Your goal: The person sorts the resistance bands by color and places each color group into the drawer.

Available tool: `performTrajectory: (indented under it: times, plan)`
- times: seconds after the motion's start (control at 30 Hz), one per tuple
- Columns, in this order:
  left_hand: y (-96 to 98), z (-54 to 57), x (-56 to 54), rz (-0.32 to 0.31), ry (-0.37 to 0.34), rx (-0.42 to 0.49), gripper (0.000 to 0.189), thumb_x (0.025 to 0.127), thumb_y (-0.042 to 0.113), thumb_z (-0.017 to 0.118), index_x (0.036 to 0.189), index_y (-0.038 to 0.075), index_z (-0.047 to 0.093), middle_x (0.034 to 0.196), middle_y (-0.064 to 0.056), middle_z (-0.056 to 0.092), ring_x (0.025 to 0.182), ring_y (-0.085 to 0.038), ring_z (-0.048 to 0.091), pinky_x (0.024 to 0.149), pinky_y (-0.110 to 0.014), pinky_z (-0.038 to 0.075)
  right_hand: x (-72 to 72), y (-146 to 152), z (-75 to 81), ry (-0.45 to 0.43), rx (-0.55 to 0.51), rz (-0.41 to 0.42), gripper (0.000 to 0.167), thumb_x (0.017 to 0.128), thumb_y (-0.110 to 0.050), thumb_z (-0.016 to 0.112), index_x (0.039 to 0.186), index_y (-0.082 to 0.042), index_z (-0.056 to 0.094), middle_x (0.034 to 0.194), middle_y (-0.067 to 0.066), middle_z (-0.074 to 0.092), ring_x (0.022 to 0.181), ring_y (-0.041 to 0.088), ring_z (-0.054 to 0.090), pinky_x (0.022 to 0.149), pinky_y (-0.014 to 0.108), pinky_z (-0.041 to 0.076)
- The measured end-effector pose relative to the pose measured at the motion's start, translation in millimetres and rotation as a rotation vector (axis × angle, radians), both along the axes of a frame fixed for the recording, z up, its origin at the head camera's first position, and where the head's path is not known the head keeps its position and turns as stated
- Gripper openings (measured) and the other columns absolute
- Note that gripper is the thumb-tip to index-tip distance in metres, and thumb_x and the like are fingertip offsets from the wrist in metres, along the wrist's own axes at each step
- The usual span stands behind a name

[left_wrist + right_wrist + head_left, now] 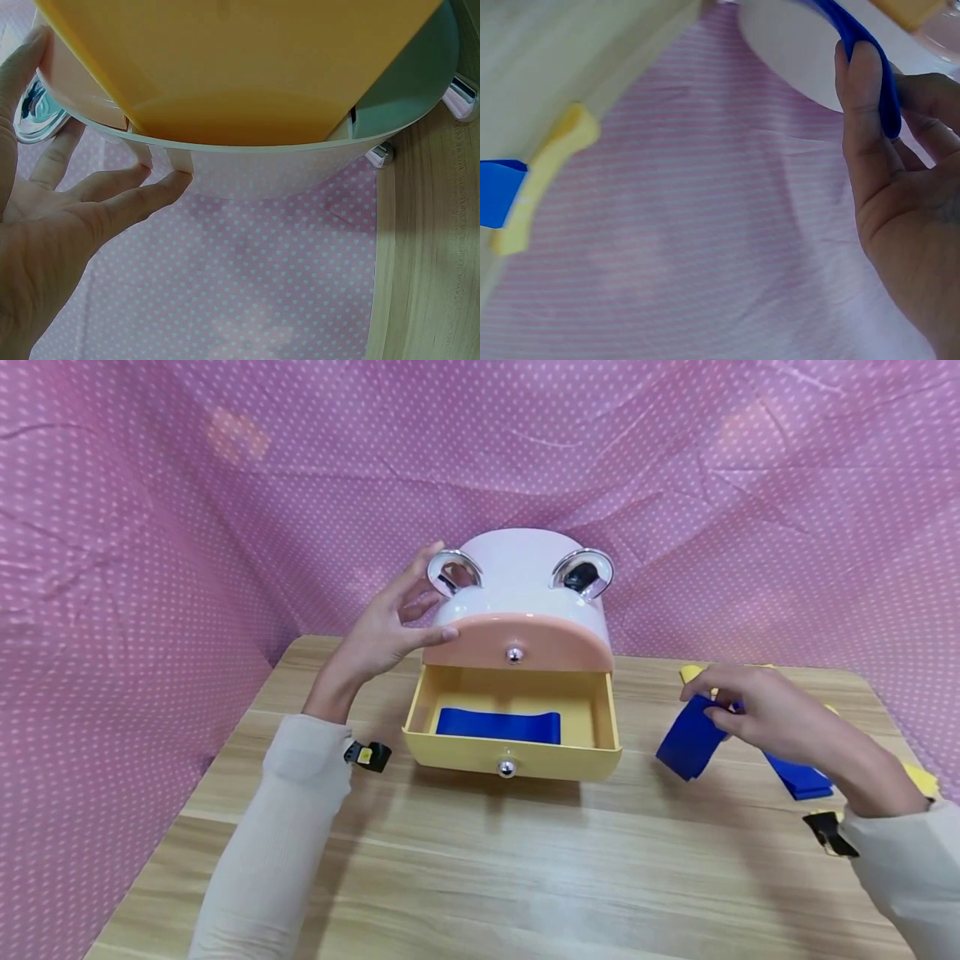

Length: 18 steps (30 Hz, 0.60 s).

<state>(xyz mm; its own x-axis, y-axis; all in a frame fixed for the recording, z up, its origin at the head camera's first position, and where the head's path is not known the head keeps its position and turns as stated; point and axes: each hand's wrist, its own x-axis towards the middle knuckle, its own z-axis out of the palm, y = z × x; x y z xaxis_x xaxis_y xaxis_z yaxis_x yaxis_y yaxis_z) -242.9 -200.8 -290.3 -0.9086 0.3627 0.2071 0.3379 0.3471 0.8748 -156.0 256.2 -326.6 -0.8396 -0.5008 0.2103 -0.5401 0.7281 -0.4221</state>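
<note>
A small white storage box (517,560) with two silver-rimmed eyes stands on the table. Its yellow lower drawer (450,753) is pulled out, and a flat blue resistance band (495,725) lies inside. The left hand (378,627) grips the box's left side, thumb on the pink upper drawer front (480,643), other fingers (142,202) spread against the white wall. To the right of the drawer, the right hand (780,710) pinches a folded blue band (688,742) between thumb and fingers. It hangs tilted above the table; the right wrist view shows its looped end.
Below and beyond the right hand lie another blue band (801,778) and several yellow bands (690,673). A pink dotted cloth (480,452) hangs behind and beside the wooden table (480,877). Dark wrist straps show at both sleeves.
</note>
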Motion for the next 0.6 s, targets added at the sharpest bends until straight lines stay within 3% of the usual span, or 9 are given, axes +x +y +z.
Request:
performTrajectory:
  times: [0.3,0.43,0.47,0.6]
  plan:
    - [0.2,0.1,0.6,-0.002,-0.001,0.000,0.103,0.089,0.012,0.085,0.162,0.053,0.026,0.173,0.000,0.028,0.150,-0.034,0.046,0.116,-0.045,0.051,7.6,-8.9,36.3,0.162,-0.018,0.022,0.041,0.080,0.019,0.073,0.110,-0.008,0.075,0.106,0.003,0.077,0.085,-0.007,0.059,0.065,0.020,0.059]
    - [0.5,0.5,1.3,-0.003,-0.003,0.000,0.103,0.088,0.011,0.085,0.162,0.053,0.025,0.173,-0.001,0.028,0.150,-0.034,0.046,0.115,-0.045,0.052,13.7,-16.1,53.5,0.173,-0.083,0.022,0.041,0.080,0.021,0.071,0.110,-0.007,0.076,0.104,0.008,0.077,0.083,-0.010,0.060,0.065,0.010,0.057]
    - [0.2,0.3,1.3,-0.004,-0.003,0.000,0.103,0.089,0.011,0.085,0.162,0.052,0.025,0.173,-0.001,0.028,0.150,-0.035,0.046,0.116,-0.046,0.051,15.4,-18.3,58.0,0.172,-0.104,0.023,0.042,0.080,0.022,0.070,0.110,-0.007,0.076,0.104,0.003,0.078,0.082,-0.010,0.060,0.063,0.008,0.056]
    - [-0.3,0.0,1.3,-0.001,0.002,-0.004,0.103,0.089,0.012,0.085,0.162,0.052,0.025,0.173,-0.002,0.030,0.150,-0.034,0.045,0.118,-0.048,0.049,21.8,-29.1,78.3,0.145,-0.161,0.014,0.041,0.084,0.022,0.067,0.113,-0.006,0.076,0.106,0.009,0.078,0.078,-0.010,0.064,0.057,0.009,0.057]
